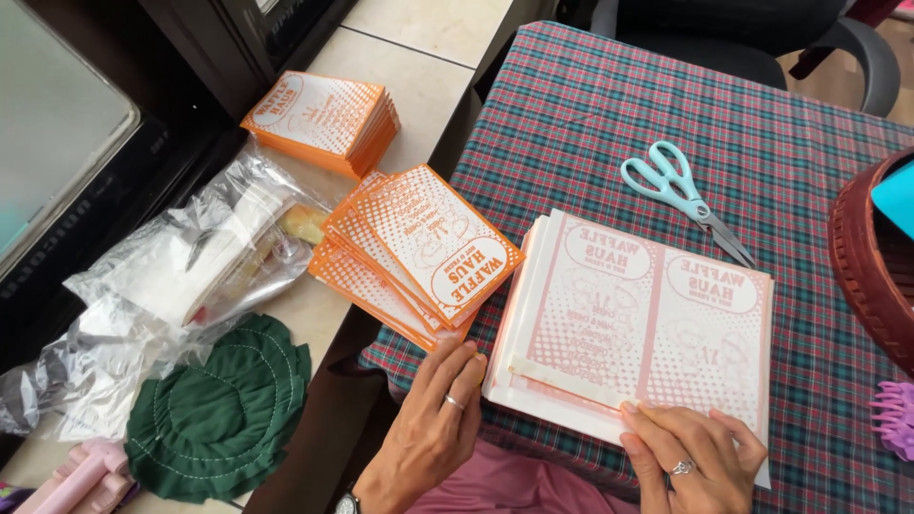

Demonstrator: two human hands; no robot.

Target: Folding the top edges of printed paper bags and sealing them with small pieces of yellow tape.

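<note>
Orange-printed paper bags (pixel 424 249) lie fanned in a finished-looking pile at the table's left edge, a second neat pile (pixel 322 119) further back. We judge much is left: the thick stack of pale flat sheets (pixel 633 328) sits before us. Our left hand (pixel 433 419) rests flat, fingers together, by the stack's corner; our right hand (pixel 690 452) presses fingertips on its near edge. Scissors (pixel 681 195) lie well beyond; the basket (pixel 871 266) crowds the right.

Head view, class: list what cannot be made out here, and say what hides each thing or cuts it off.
- Basket: cut off by the right edge; contents unseen.
- Purple thing: cut off at the right edge; kind unclear.
- Plastic bags: crumpled film blurs the contents.
- Lower sheets: covered by the top sheet; count unknown.
- Right hand: palm faces down, underside hidden.
- Left hand: wrist cut off by the bottom edge.
</note>
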